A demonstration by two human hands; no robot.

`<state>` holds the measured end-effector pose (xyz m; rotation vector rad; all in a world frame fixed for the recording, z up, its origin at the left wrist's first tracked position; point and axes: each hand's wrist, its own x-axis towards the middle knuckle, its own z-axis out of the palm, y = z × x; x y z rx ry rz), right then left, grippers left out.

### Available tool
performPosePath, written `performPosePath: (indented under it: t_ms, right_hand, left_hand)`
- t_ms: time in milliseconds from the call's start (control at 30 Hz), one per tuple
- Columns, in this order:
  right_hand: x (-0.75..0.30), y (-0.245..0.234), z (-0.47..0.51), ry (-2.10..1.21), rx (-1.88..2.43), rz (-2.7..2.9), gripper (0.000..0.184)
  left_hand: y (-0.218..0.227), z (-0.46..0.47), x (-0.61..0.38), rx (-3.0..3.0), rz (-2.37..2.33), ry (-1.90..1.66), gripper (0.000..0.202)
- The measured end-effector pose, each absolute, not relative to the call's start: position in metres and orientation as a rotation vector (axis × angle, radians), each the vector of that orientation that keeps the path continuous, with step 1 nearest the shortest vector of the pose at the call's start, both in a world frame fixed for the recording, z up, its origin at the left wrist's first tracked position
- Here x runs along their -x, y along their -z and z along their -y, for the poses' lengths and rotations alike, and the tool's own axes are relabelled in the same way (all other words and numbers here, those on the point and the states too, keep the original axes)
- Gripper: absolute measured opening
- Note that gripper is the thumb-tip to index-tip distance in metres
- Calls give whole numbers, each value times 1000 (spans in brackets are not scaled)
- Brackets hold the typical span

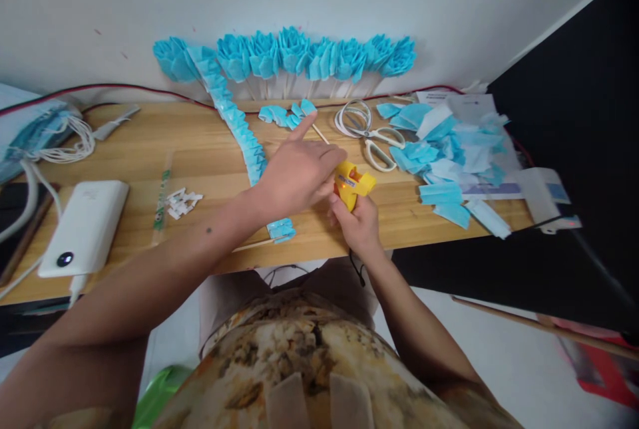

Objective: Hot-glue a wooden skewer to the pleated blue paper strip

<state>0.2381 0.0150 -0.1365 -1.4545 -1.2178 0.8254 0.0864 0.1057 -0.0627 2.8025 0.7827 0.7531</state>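
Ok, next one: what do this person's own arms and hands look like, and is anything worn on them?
Both the left hand and right hand are ungloved; no watch or bracelet shows. The forearms are uncovered, and the left forearm has a small, round, dark spot. The top is mottled brown, orange and cream.

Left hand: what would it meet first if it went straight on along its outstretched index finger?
Probably the short blue strip, right by the left hand's index finger; the cable and a flower lie beyond. Height is unclear, so it might pass over.
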Motion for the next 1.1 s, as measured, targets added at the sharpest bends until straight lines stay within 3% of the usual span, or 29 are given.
performPosePath:
  t_ms: [433, 667, 1100]
  right_hand:
    - [-239, 140, -14, -753, 1482, 1208, 34]
    - [-240, 138, -13, -773, 1487, 1198, 30]
    - [-240, 141, -15, -837, 1473, 1181, 35]
  left_hand:
    - [64, -107, -99, -2885, -757, -702, 13]
    - [55, -115, -87, -2876, -711, -617, 24]
    - [58, -125, -76, -2680, -665, -667, 23]
